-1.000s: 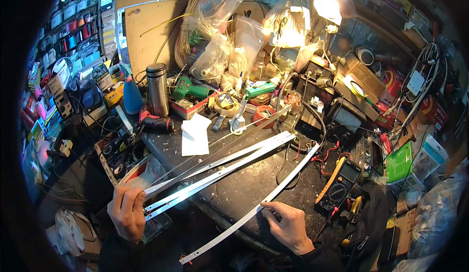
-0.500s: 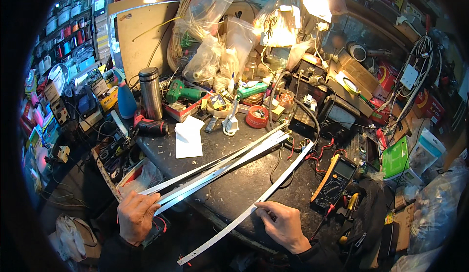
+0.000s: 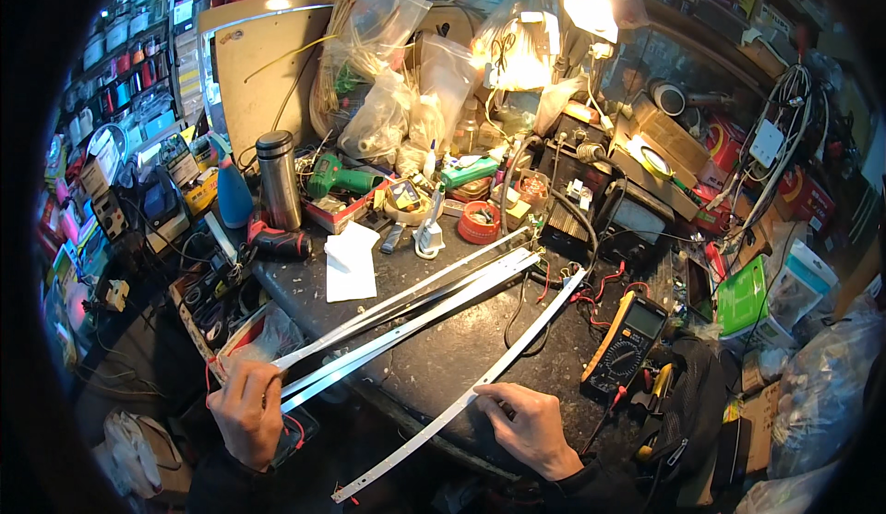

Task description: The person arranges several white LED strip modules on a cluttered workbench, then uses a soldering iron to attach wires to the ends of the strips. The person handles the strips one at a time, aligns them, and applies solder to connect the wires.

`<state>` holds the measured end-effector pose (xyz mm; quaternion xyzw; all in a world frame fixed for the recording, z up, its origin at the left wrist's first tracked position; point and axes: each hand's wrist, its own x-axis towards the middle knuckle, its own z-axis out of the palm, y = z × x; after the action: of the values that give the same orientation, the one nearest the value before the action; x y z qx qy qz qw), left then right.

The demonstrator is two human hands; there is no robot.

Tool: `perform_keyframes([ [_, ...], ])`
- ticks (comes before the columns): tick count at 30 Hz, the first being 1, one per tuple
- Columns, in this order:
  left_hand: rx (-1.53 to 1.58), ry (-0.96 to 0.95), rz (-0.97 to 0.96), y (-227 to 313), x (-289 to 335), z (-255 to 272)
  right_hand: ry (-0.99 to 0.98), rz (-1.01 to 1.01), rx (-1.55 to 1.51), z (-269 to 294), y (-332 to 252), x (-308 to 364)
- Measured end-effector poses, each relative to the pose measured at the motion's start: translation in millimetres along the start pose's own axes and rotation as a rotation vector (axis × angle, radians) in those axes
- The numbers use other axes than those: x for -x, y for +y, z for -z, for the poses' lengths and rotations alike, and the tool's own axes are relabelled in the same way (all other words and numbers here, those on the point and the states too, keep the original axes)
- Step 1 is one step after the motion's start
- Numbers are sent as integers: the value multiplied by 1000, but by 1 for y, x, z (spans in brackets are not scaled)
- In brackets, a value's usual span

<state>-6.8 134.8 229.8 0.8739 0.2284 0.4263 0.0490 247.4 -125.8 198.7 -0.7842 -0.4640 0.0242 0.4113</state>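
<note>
My left hand (image 3: 247, 411) is closed at the near end of a narrow metal strip (image 3: 406, 295), its fingers bent around the end. Just below that one, two more long white strips (image 3: 406, 329) slant across the bench toward the far right; whether the hand also touches their ends cannot be made out. My right hand (image 3: 528, 429) pinches a separate white LED strip (image 3: 441, 420) near its middle, thumb and forefinger at its edge. This strip runs from the bench's far side to beyond the front edge, with small wires at its near end.
A multimeter (image 3: 623, 343) lies to the right, its red leads nearby. White paper (image 3: 352, 265), a red-and-black power tool (image 3: 280, 240), a steel flask (image 3: 279, 182) and a green glue gun (image 3: 341, 176) stand or lie at the back left. A lamp (image 3: 591, 13) shines above.
My left hand has shifted a little left and tilted up, and the topmost strip now lies farther apart from the others. My right hand keeps its hold. The whole view has shifted slightly.
</note>
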Motion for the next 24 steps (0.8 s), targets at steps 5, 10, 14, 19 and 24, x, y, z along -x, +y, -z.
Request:
perform_keyframes([
  [5,119,33,149,-1,-5,8,12,25,-7,-1,1,1],
  [10,303,-160,339,9,-3,24,28,45,-2,-3,5,2],
  [14,234,-13,310,13,-4,34,15,34,-5,-3,5,3],
  [19,310,62,339,17,-3,37,-8,14,-3,-1,1,1],
  [24,442,37,269,20,2,33,43,-114,-119,8,-12,0],
])
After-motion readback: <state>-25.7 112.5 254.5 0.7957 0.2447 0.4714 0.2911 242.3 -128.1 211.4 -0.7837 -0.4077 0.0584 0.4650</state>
